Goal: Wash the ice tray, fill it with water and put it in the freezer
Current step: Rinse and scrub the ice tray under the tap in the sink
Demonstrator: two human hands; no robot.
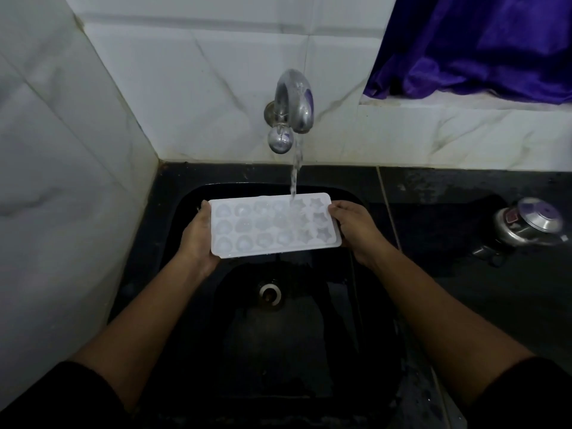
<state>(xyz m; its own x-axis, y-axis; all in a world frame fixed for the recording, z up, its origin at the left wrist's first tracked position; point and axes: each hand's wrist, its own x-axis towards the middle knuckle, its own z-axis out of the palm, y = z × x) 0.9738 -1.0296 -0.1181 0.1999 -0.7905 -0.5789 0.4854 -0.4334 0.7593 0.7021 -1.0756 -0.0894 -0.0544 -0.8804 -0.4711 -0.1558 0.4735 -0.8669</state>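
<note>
Over the black sink [280, 351], a white ice tray [272, 226] is held roughly level in both hands, long side running left to right, its moulded cells facing up. The left hand [198, 236] grasps the tray's left short end: the thumb lies along the edge on top, and the other fingers are curled beneath the tray, out of sight. The right hand [356, 227] grips the right short end the same way, thumb tip pressed on the rim near the far corner, the remaining fingers hidden underneath. Neither hand is spread wide; each clamps only the narrow border.

A stream of water [295, 171] falls from the metal tap [294, 100] on the tiled wall and lands in the cells right of the tray's middle. The drain [270, 293] sits below the tray. On the dark, wet tabletop [464, 289] to the right stands a shiny metal pot [529, 222], well apart from the hands. Purple cloth [479, 48] hangs at the upper right.
</note>
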